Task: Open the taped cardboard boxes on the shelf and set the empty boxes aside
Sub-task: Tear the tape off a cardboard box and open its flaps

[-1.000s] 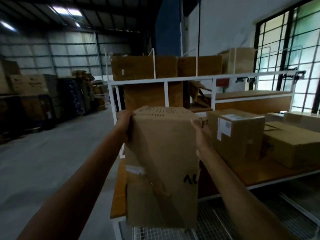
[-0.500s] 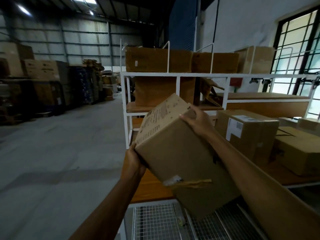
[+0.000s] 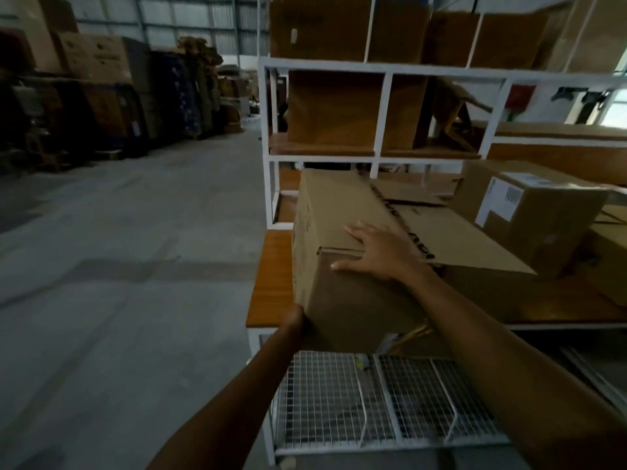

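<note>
A large brown cardboard box (image 3: 342, 300) rests at the left end of the wooden shelf (image 3: 269, 283), its near end overhanging the front edge. My left hand (image 3: 300, 325) grips its lower near corner from beneath. My right hand (image 3: 376, 251) lies flat on its top face with the fingers spread. One top flap (image 3: 475, 242) is folded out to the right, with black print along the crease. A strip of loose tape hangs under the box near my right forearm.
A taped box with a white label (image 3: 532, 212) stands to the right on the same shelf, another beyond it at the edge. Taller boxes (image 3: 336, 110) fill the upper white-framed shelves. Wire baskets (image 3: 373, 398) sit below. Open concrete floor (image 3: 118, 266) lies left, with stacked pallets at the back.
The box has gone from tilted in the air between my hands to lying level on the shelf. My right hand has shifted onto its top, and my view has moved closer.
</note>
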`<state>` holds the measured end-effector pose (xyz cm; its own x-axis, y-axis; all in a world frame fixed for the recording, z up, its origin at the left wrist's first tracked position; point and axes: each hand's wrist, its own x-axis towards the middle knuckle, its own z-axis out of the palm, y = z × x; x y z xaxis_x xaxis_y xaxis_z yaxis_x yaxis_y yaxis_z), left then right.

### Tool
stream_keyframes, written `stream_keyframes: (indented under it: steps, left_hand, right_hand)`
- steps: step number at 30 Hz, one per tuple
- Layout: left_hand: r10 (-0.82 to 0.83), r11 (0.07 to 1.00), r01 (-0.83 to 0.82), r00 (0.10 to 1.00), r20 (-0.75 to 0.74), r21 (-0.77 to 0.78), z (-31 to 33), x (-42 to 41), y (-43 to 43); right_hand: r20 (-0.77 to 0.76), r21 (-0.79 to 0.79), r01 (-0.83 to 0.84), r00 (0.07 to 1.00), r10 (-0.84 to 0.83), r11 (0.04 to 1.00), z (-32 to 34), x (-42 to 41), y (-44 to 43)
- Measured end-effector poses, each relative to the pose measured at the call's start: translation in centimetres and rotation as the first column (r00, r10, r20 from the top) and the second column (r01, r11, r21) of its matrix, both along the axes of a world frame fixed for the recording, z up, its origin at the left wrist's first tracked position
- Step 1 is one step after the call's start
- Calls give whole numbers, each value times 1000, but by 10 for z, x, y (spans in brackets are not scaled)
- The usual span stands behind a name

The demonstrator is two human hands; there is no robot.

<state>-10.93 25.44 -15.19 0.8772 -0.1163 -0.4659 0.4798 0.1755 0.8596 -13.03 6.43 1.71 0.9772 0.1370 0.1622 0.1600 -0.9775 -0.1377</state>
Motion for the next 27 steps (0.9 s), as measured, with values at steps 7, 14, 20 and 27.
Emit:
stream_keyframes:
  steps: [7,14,20,27]
  left_hand:
    - [222,965,-261,841,493,10,50,-20,-11]
    - [-370,695,-534,309,876,482,101,-7,-28]
    - [-764,278,-576,353,541,769,105,24,-39]
    - [-895,205,-420,285,343,884,125,36,-53]
  right_hand:
    - [23,-133,41,999,-38,990,-48,13,27]
    - [-66,54,-112,991,116,992,-33,16,6]
    - [52,34,199,978,-200,979,-27,2,-66]
    - [54,105,224,972,-230,969,-41,3,-69]
